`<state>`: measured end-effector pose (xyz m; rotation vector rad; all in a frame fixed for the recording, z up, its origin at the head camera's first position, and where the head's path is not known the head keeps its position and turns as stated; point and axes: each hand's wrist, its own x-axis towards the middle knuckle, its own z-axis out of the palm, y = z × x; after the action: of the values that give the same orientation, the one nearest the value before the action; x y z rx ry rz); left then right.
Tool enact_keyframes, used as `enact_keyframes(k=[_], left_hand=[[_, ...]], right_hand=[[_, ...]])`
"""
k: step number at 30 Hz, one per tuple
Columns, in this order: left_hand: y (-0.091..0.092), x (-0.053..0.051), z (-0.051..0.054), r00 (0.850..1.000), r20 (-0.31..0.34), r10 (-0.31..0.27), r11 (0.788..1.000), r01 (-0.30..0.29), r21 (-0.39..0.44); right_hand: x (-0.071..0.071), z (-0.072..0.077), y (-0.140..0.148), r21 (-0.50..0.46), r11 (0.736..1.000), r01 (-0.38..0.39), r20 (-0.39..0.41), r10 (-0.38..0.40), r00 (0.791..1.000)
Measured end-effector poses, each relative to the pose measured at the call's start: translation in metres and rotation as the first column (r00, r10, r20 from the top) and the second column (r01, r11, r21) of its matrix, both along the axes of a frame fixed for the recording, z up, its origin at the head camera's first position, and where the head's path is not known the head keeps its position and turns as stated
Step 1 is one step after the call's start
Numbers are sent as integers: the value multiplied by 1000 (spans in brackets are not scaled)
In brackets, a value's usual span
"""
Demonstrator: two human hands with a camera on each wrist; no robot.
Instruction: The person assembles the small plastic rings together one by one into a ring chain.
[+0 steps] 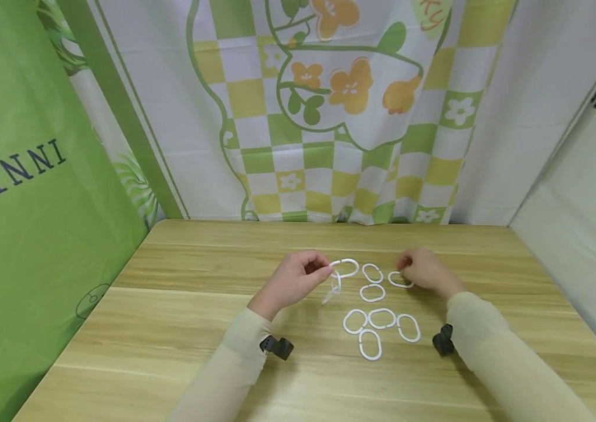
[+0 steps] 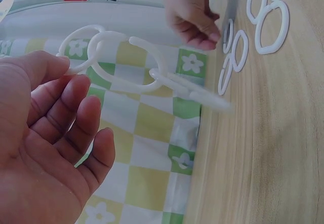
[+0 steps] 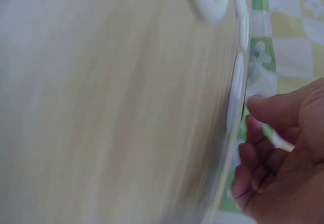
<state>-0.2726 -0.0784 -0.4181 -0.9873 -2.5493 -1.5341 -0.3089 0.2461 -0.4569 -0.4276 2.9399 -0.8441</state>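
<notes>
My left hand pinches one white oval ring between thumb and fingertip above the table, and more linked rings hang from it in the left wrist view. Beside a single white ring at the right of the group is my right hand, its fingers bent. In the right wrist view the thumb and fingertips of the right hand stand a little apart near a ring lying on the table; whether they touch it I cannot tell.
Two rings lie between the hands on the wooden table. Nearer to me several more white rings lie close together. A patterned curtain hangs behind the table, with a green cloth at the left.
</notes>
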Motion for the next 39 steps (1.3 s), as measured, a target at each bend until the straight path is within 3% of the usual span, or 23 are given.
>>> enact_keyframes(k=[5, 9, 15, 20, 24, 30, 35, 39], left_hand=[[0, 0, -1, 1000, -1, -1, 1000, 1, -4], [1, 0, -1, 1000, -3, 0, 1000, 0, -1], [1, 0, -1, 1000, -7, 2, 1000, -2, 1], [1, 0, -3, 1000, 5, 10, 1000, -10, -16], [1, -2, -5, 1000, 8, 15, 999, -15, -35], [3, 0, -6, 1000, 2, 7, 999, -7, -50], [7, 4, -4, 999, -45, -13, 996, 9, -93], [11, 7, -1, 995, -85, -47, 989, 35, -142]], right_hand=[[9, 4, 13, 53, 994, 99, 147, -106, 983], [14, 6, 16, 76, 991, 107, 171, -119, 978], [18, 4, 9, 113, 992, 47, 116, -60, 991], [24, 10, 2, 54, 998, 37, 99, -43, 994], [31, 23, -8, -64, 998, 8, 35, -5, 999], [54, 49, -31, -198, 979, -47, -60, 36, 998], [68, 68, -54, -256, 958, -127, -99, 105, 990], [72, 74, -66, -259, 952, -164, -125, 135, 983]])
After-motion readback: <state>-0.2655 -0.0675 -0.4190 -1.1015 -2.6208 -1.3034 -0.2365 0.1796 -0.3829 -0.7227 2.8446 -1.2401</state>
